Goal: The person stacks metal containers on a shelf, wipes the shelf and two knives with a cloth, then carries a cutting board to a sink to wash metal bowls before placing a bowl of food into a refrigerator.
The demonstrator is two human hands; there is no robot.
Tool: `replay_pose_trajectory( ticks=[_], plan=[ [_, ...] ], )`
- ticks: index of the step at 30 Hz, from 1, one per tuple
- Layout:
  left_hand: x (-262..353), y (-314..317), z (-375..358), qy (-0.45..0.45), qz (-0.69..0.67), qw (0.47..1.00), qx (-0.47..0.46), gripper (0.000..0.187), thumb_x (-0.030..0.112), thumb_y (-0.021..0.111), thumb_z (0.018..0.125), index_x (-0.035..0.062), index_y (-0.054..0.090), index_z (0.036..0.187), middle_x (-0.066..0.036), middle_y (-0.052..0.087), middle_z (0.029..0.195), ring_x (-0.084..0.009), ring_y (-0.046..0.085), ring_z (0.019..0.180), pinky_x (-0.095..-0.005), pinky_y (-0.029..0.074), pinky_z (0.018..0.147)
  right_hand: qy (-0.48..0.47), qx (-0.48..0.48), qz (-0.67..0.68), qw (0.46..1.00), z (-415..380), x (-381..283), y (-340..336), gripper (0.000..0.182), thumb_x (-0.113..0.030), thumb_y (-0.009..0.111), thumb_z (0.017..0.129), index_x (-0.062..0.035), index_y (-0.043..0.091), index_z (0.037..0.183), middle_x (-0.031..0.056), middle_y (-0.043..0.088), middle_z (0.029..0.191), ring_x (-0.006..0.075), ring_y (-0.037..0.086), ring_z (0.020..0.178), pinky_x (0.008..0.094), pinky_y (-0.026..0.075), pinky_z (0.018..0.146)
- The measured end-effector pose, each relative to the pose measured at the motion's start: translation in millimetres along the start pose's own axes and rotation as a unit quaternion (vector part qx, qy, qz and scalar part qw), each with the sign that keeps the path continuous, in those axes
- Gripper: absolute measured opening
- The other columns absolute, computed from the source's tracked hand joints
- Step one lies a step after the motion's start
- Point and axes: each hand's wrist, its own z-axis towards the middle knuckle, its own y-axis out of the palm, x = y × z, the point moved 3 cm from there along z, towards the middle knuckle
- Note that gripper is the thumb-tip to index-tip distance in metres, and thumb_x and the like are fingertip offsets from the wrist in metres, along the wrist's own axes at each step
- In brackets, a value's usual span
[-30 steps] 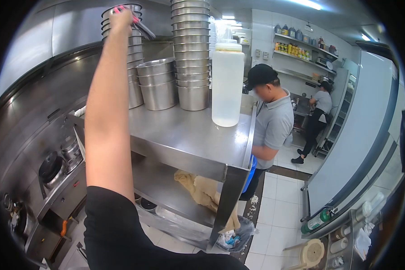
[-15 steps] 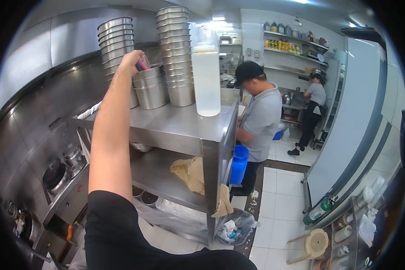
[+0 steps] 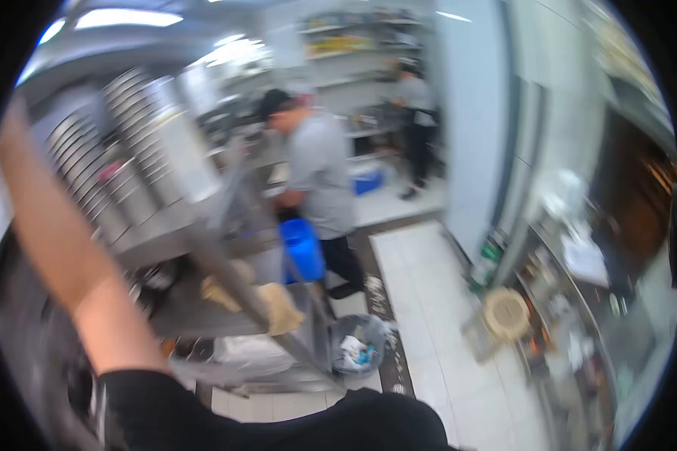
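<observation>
My left arm stretches up to the far left, and my left hand [image 3: 12, 124] is smeared by motion at the dark edge of the view. Its fingers cannot be made out. Nearest to it stands a tall stack of metal pots [image 3: 79, 154] on a steel shelf unit [image 3: 158, 242]. Beside that stack, a pink-red item [image 3: 110, 172] shows at the rim of a shorter pot stack [image 3: 132, 194]. A second tall stack [image 3: 144, 128] and a tall whitish clear container [image 3: 186, 154] stand to the right. My right hand is out of view.
A co-worker in grey [image 3: 320, 169] stands just beyond the shelf, near a blue bin [image 3: 302, 252]. Another person [image 3: 416, 113] is farther back. A lined trash bin [image 3: 359, 346] and a beige stool [image 3: 506, 314] stand on the floor. Tan cloths [image 3: 282, 308] hang from the lower shelf.
My view has swung right and blurred, so the shelf sits farther left. My left hand has moved away from the short pot stack, where the pink-red item still shows.
</observation>
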Motion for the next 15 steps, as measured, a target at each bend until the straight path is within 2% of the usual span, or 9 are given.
replay_pose_trajectory(
  ticks=[2, 4, 5, 6, 8, 9, 11, 14, 15],
  plan=[
    [79, 37, -63, 0.04, 0.004, 0.994, -0.1, 0.033, 0.024, 0.069, 0.088, -0.0007, 0.068, 0.11, -0.016, 0.066, 0.106, -0.0262, 0.064, 0.087, -0.0417, 0.053, 0.073, 0.02, -0.015, 0.0, 1.0, 28, 29, 9, 0.033, -0.028, 0.054, 0.104, -0.0043, 0.067, 0.123, 0.0115, 0.073, 0.098, 0.0243, 0.069, 0.083, 0.0427, 0.059, 0.073],
    [137, 69, -128, 0.093, 0.002, 0.98, -0.177, 0.033, 0.023, 0.068, 0.089, -0.0009, 0.066, 0.112, -0.016, 0.065, 0.108, -0.0265, 0.064, 0.089, -0.0415, 0.053, 0.075, 0.0, -0.048, -0.018, 0.999, 81, 48, 14, 0.032, -0.027, 0.053, 0.104, -0.0046, 0.068, 0.121, 0.0109, 0.074, 0.095, 0.0236, 0.07, 0.08, 0.0426, 0.059, 0.072],
    [159, 81, -160, 0.114, 0.0, 0.972, -0.208, 0.033, 0.023, 0.068, 0.089, -0.0009, 0.066, 0.113, -0.017, 0.064, 0.11, -0.0266, 0.064, 0.09, -0.0415, 0.053, 0.076, -0.069, -0.006, -0.283, 0.957, 50, 5, 15, 0.039, -0.036, 0.051, 0.105, -0.0028, 0.071, 0.109, 0.0127, 0.073, 0.085, 0.0223, 0.068, 0.068, 0.0419, 0.058, 0.068],
    [180, 97, -192, 0.125, -0.011, 0.963, -0.237, 0.034, 0.022, 0.067, 0.09, -0.001, 0.065, 0.114, -0.017, 0.064, 0.111, -0.0268, 0.064, 0.091, -0.0414, 0.053, 0.077, -0.096, 0.011, -0.306, 0.947, 40, -19, 15, 0.051, -0.046, 0.049, 0.103, -0.0025, 0.074, 0.095, 0.0151, 0.073, 0.081, 0.0235, 0.07, 0.066, 0.0435, 0.058, 0.068],
    [217, 129, -253, 0.131, -0.05, 0.949, -0.281, 0.034, 0.021, 0.066, 0.09, -0.0012, 0.063, 0.116, -0.018, 0.062, 0.113, -0.027, 0.064, 0.092, -0.0413, 0.053, 0.078, -0.128, 0.047, -0.291, 0.947, 22, -48, 12, 0.062, -0.05, 0.046, 0.1, -0.0031, 0.071, 0.069, 0.0142, 0.071, 0.066, 0.0294, 0.073, 0.066, 0.0464, 0.059, 0.071],
    [234, 142, -278, 0.129, -0.07, 0.942, -0.3, 0.035, 0.021, 0.065, 0.091, -0.0012, 0.063, 0.117, -0.018, 0.062, 0.115, -0.0272, 0.064, 0.093, -0.0413, 0.053, 0.079, -0.08, 0.032, -0.237, 0.968, 0, -66, 7, 0.057, -0.045, 0.046, 0.099, 0.0002, 0.069, 0.073, 0.0178, 0.073, 0.077, 0.0304, 0.073, 0.067, 0.0456, 0.061, 0.071],
    [270, 179, -326, 0.127, -0.12, 0.928, -0.33, 0.035, 0.02, 0.064, 0.092, -0.0014, 0.061, 0.119, -0.018, 0.06, 0.117, -0.0274, 0.064, 0.095, -0.0411, 0.053, 0.081, -0.153, 0.111, -0.208, 0.96, 5, -63, -1, 0.053, -0.041, 0.049, 0.097, 0.0046, 0.072, 0.086, 0.023, 0.074, 0.092, 0.032, 0.074, 0.07, 0.0452, 0.062, 0.07],
    [332, 238, -387, 0.132, -0.201, 0.907, -0.346, 0.036, 0.019, 0.063, 0.093, -0.0016, 0.059, 0.122, -0.019, 0.058, 0.121, -0.0278, 0.063, 0.097, -0.041, 0.053, 0.083, -0.068, 0.138, -0.066, 0.986, -43, -61, -36, 0.05, -0.038, 0.052, 0.093, 0.0064, 0.073, 0.102, 0.0261, 0.073, 0.105, 0.0327, 0.075, 0.076, 0.0446, 0.062, 0.076],
    [360, 261, -409, 0.13, -0.233, 0.9, -0.345, 0.036, 0.019, 0.062, 0.093, -0.0017, 0.058, 0.123, -0.019, 0.058, 0.122, -0.028, 0.063, 0.098, -0.0409, 0.053, 0.084, -0.053, 0.161, -0.066, 0.983, -50, -50, -37, 0.05, -0.038, 0.053, 0.093, 0.0057, 0.074, 0.104, 0.0255, 0.073, 0.105, 0.0337, 0.075, 0.078, 0.0446, 0.062, 0.078]
  ],
)
